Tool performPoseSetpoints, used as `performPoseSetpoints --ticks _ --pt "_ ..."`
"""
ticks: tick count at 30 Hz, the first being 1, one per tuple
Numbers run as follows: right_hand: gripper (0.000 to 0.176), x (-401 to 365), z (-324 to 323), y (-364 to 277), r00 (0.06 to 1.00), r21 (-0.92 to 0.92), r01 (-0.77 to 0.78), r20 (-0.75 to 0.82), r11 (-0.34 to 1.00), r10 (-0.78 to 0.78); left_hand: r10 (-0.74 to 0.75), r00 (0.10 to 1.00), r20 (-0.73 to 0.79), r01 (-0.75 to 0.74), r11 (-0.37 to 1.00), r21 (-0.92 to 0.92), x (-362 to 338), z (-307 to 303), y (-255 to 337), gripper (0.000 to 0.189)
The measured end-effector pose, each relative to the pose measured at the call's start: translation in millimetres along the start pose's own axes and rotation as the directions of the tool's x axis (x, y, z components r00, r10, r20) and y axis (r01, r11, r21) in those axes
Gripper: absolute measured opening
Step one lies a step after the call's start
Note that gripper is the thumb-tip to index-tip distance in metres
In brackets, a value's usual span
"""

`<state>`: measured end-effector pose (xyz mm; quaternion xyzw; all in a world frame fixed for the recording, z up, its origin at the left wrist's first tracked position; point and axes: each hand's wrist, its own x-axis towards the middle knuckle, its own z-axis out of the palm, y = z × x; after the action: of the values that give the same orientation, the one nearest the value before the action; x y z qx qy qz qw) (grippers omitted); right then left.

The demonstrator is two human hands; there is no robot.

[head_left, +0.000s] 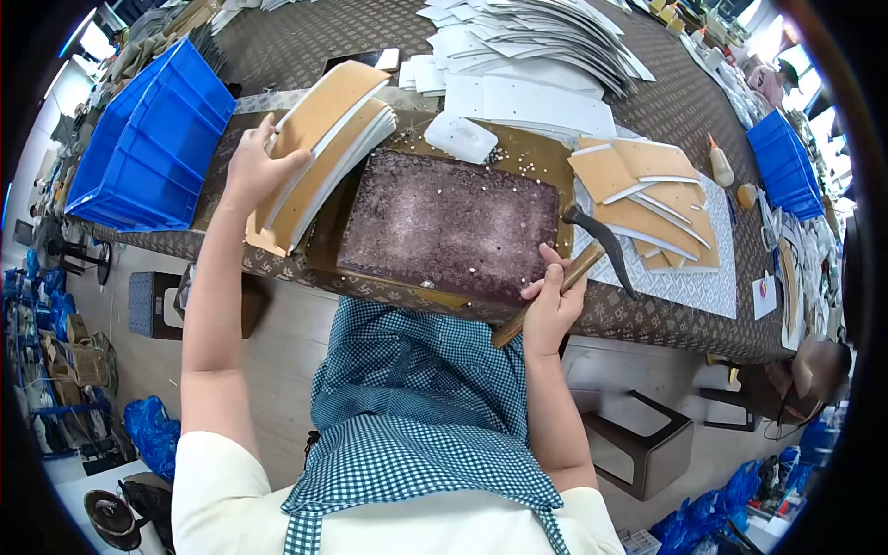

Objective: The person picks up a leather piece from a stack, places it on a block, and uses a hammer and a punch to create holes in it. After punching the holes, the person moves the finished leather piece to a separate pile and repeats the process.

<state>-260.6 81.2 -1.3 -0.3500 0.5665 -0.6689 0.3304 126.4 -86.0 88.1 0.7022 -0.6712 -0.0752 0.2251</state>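
Had the left hand (265, 165) at the outer edge of a stack of tan panels (324, 176), just left of the dark slab (449, 217) on the counter (305, 37), thumb laid across the top face and fingers loosely curled, partly hidden behind the edge. Could not tell the firmness of that hold, nor the number of panels in it. Held a hammer (585, 263) in the right hand (555, 301), closed around the wooden handle at the slab's near right corner, curved black head angled out to the right. Seemed best to part a single panel with a light pinch, without creasing or dragging the white layers beneath. Also seemed wise to carry the hammer low, with its head clear of the loose tan panels (638, 208) on the patterned sheet (726, 245) right of the slab. Noticed white crumbs (527, 169) on the slab and along its far edge, near a white block (461, 137); probably worth brushing away for a flat, clean surface. Saw a blue crate (153, 139) left of the slab, past the stack.
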Motion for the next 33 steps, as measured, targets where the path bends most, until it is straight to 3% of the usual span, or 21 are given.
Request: performPoseSetpoints --ticks 3,4,6,10,14,17,21,22,24,25,27,28,30,33 --pt "0.021 -1 -1 1 1.0 0.012 -0.002 -0.011 1.0 0.003 0.219 0.97 0.105 -0.202 0.967 -0.155 -17 2 55 0.099" --pt "0.02 -1 -1 0 1.0 0.022 0.001 -0.018 1.0 -0.001 0.231 0.965 0.123 -0.189 0.94 -0.284 -27 11 74 0.097" --pt "0.016 -4 -4 3 0.999 0.047 0.015 -0.035 0.999 -0.013 0.208 0.899 0.386 -0.119 0.963 -0.243 -44 11 121 0.101" --pt "0.012 -15 -15 -4 0.998 0.058 0.035 -0.058 0.998 -0.032 0.505 0.755 0.418 -0.45 0.863 -0.229 -52 53 136 0.098" --pt "0.01 -26 -29 -13 0.997 0.044 0.039 -0.067 0.998 -0.036 0.643 0.626 0.441 -0.566 0.764 -0.31 -59 71 146 0.095" --pt "0.011 -29 -30 -20 0.997 0.031 0.058 -0.047 0.998 -0.057 0.701 0.586 0.406 -0.579 0.713 -0.395 -59 103 131 0.092" --pt "0.016 -23 -13 -33 0.997 0.025 0.058 0.058 0.998 -0.059 0.577 0.777 0.253 -0.422 0.775 -0.471 -69 97 124 0.081" --pt "0.017 -21 -6 -36 0.994 0.013 0.041 0.102 0.999 -0.042 0.479 0.854 0.202 -0.3 0.771 -0.562 -69 99 119 0.068" --pt "0.018 -15 12 -44 0.979 0.003 -0.004 0.204 1.0 0.003 0.236 0.962 0.135 -0.066 0.685 -0.726 -70 102 103 0.044" --pt "0.018 -12 21 -46 0.967 0.003 -0.056 0.25 0.998 0.053 0.102 0.972 0.211 0.13 0.515 -0.847 -73 103 99 0.032" --pt "0.017 -7 38 -45 0.934 -0.013 -0.149 0.326 0.989 0.145 0.068 0.997 0.024 0.002 0.315 -0.949 -78 104 91 0.025" --pt "0.017 -3 45 -42 0.923 -0.035 -0.144 0.356 0.989 0.147 0.009 1.0 0.011 0.008 0.292 -0.956 -82 106 86 0.022" --pt "0.017 0 56 -36 0.909 -0.054 -0.156 0.382 0.986 0.165 0.001 0.998 -0.063 -0.06 0.33 -0.942 -91 110 76 0.022" --pt "0.02 1 62 -22 0.909 -0.127 -0.123 0.383 0.984 0.164 0.002 0.999 -0.034 -0.03 0.528 -0.849 -97 100 66 0.019"
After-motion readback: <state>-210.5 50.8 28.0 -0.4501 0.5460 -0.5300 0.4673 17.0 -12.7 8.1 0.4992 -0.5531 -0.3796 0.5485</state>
